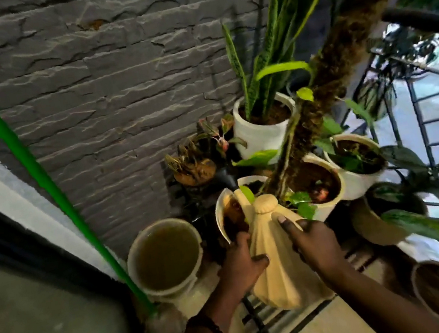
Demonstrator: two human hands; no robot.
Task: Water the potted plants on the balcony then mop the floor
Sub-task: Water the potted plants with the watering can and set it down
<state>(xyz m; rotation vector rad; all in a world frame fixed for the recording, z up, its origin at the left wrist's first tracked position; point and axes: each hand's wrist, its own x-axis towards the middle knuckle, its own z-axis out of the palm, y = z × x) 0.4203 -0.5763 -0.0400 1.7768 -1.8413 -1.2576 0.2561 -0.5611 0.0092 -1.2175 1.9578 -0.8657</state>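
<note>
Both hands grasp the cream watering can (pixel 277 255): left hand (pixel 241 268) fingers curl around its left side, right hand (pixel 315 244) grips its right side.

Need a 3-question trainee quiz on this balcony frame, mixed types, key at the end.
1. True or false: both hands grip the cream watering can.
2. The green mop handle leans against: A) the railing B) the grey stone wall C) a plant pot
3. What does the bucket beside the mop hold?

Key
1. True: the left hand grips its side and the right hand its top.
2. B
3. Murky water.
</note>
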